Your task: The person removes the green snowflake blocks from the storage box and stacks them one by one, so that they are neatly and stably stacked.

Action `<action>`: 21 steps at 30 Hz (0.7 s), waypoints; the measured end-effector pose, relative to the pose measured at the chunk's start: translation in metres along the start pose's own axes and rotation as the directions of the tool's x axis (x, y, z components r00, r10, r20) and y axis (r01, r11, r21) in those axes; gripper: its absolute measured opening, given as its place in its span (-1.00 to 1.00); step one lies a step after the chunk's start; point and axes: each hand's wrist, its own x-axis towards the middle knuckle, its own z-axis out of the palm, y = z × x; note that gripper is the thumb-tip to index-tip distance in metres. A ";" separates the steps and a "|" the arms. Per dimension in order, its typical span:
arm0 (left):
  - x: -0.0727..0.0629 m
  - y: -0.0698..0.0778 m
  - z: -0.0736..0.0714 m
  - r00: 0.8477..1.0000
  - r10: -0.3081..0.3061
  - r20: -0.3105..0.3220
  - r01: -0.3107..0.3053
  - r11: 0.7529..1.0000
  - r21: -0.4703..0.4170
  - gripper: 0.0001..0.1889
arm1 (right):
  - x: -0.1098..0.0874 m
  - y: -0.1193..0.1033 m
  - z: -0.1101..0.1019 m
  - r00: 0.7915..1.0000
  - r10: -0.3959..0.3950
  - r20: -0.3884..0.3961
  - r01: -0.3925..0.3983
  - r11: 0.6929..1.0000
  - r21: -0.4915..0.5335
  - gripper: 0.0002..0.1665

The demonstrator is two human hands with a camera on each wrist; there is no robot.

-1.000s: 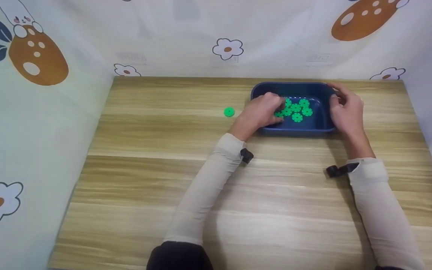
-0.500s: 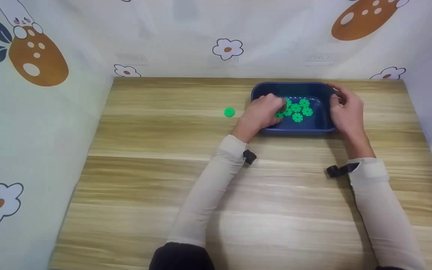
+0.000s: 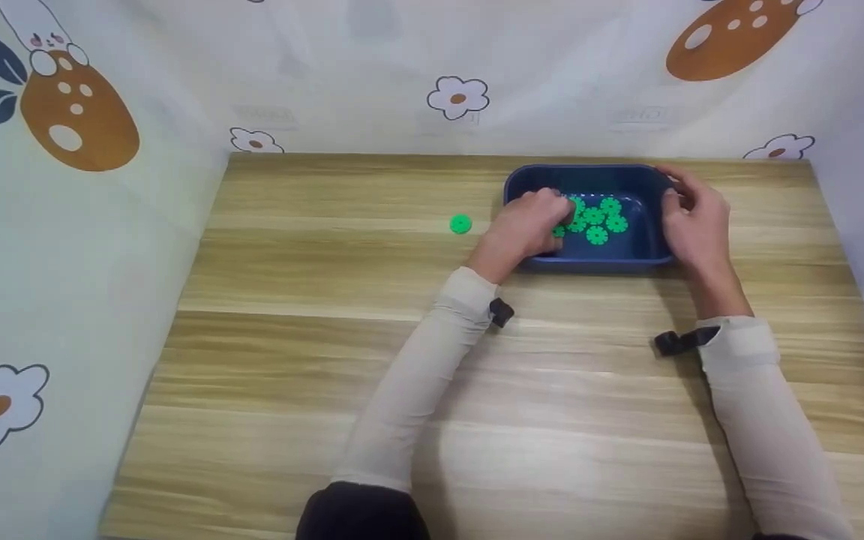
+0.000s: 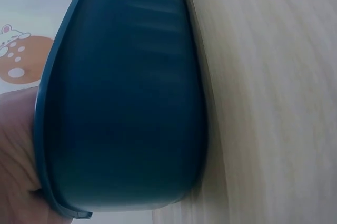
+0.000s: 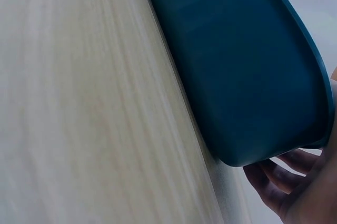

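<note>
A dark blue plastic basin (image 3: 597, 262) stands near the back of the table, with several green notched plastic discs (image 3: 596, 235) on its floor. My left hand (image 3: 526, 225) reaches over its left side, fingers curled down inside. A green disc shows between thumb and fingers there; the fingertips are mostly hidden. At the opposite end my right hand (image 3: 700, 217) grips the rim, thumb at the inner side and fingers outside. In the right wrist view, fingers (image 5: 276, 177) lie against the basin's outer wall (image 5: 242, 76). The left wrist view shows the basin's outer wall (image 4: 126, 92) up close.
One more green disc (image 3: 460, 223) lies on the wood-grain table (image 3: 312, 360), left of the basin. A white patterned backdrop (image 3: 357, 82) rises behind the table's back edge and along the left side. A plain pale wall (image 3: 863, 187) borders the right.
My left hand has shifted slightly right inside the basin, and its thumb has drawn in toward the fingers. The right hand and the basin have stayed in place.
</note>
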 end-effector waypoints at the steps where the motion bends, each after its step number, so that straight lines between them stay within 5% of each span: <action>1: 0.000 0.000 0.000 1.000 0.003 -0.003 -0.003 1.000 0.001 -0.66 | 0.000 0.000 0.000 1.000 -0.002 0.000 0.002 1.000 0.001 -0.49; 12: 0.001 -0.003 0.002 0.996 0.056 -0.066 -0.054 0.998 0.027 -0.68 | -0.002 -0.002 0.000 0.999 -0.029 -0.017 0.029 1.000 -0.003 -0.49; 21: -0.003 -0.010 0.000 0.986 0.102 -0.130 -0.111 0.992 -0.066 -0.62 | -0.002 -0.003 -0.001 1.000 -0.014 -0.007 0.014 1.000 -0.011 -0.49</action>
